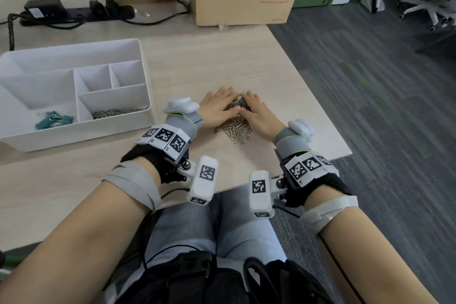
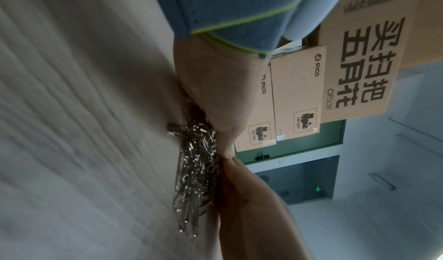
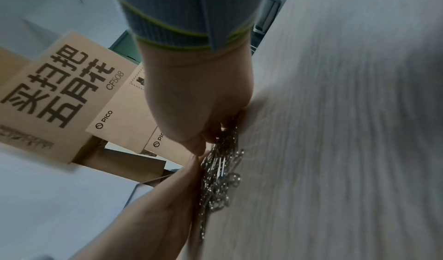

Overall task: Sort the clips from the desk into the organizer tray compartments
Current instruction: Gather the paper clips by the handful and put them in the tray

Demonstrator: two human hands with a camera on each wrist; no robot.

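Head view showed us cupping a heap of paper clips (image 1: 234, 128) on the desk (image 1: 283, 81), our left hand (image 1: 217, 110) and right hand (image 1: 257, 116) closing in from either side, likely to gather them into one scoop. Both palms faced down, fingers straight and nearly together, resting on the heap, thumbs almost touching. Farther left, the tray (image 1: 81, 128) held paper clips (image 1: 118, 112) and teal binder clips (image 1: 53, 119) in separate compartments.

Silver paper clips (image 1: 234, 128); white organizer tray (image 1: 74, 128); teal binder clips (image 1: 53, 118); pale wood-grain desk (image 1: 197, 61)
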